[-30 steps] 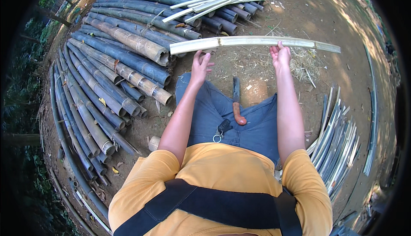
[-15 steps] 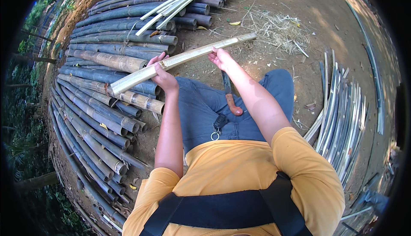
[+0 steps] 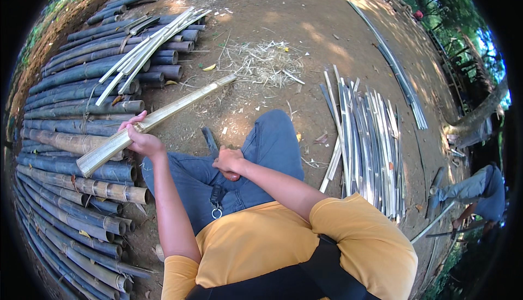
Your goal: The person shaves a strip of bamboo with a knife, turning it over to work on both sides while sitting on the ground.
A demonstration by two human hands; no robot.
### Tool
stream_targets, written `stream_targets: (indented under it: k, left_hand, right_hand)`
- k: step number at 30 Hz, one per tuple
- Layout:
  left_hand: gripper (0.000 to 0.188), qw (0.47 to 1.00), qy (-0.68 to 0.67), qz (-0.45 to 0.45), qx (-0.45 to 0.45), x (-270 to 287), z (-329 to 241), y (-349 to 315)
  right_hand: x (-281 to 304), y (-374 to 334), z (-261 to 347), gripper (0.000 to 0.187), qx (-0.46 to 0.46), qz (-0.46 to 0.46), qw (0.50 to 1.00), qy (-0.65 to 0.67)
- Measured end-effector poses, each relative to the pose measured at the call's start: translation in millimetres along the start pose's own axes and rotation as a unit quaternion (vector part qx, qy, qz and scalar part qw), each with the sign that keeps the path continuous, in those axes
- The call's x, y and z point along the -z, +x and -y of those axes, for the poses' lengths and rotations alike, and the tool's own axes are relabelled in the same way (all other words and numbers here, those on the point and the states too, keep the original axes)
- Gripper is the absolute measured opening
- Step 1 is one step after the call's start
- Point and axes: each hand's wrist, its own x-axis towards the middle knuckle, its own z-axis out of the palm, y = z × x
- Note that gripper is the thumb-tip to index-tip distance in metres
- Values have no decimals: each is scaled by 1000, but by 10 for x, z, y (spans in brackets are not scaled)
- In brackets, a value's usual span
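Observation:
My left hand [image 3: 143, 141] is closed around a long, pale split bamboo piece [image 3: 180, 103] near its lower left end. The piece slants up and away to the right, its far end above the ground. In my lap, my right hand [image 3: 229, 160] is wrapped round the brown handle [image 3: 231, 176] of a machete. The machete's dark blade [image 3: 209, 140] points away from me over the ground between my legs; the fingers hide most of the handle.
Dark bamboo poles [image 3: 81, 128] lie stacked along my left, with pale strips [image 3: 144, 49] on top. Shavings [image 3: 264, 63] lie ahead. A bundle of split strips [image 3: 368, 142] lies to my right, with long poles [image 3: 392, 63] beyond. Another person [image 3: 479, 194] bends at far right.
My right hand has let go of the bamboo piece and come down onto the machete handle. The left hand still holds the piece. The view has turned to the right.

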Motion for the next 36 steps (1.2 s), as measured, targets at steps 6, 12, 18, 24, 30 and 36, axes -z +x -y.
stream_targets:
  k: [6, 12, 18, 24, 30, 36]
  left_hand:
    - [15, 996, -44, 76, -10, -281, -146, 20]
    - [12, 994, -69, 87, -24, -281, -399, 100]
    - [12, 986, -129, 72, -71, -408, -717, 232]
    - [12, 987, -152, 14, -41, -162, -544, 417]
    - [16, 989, -146, -28, -11, -5, -408, 447]
    - [15, 986, -165, -30, 0, 81, -406, 538]
  right_hand:
    - [-185, 0, -21, 53, -9, -39, 999, 30]
    - [97, 216, -37, 37, 2, 47, 979, 198]
    - [-11, 800, -567, 29, -87, 31, 885, 456]
    - [328, 525, -642, 25, -50, 64, 903, 421]
    - [644, -163, -1100, 30, -53, -37, 940, 335]
    - [1218, -866, -1056, 27, -81, -179, 938, 287]
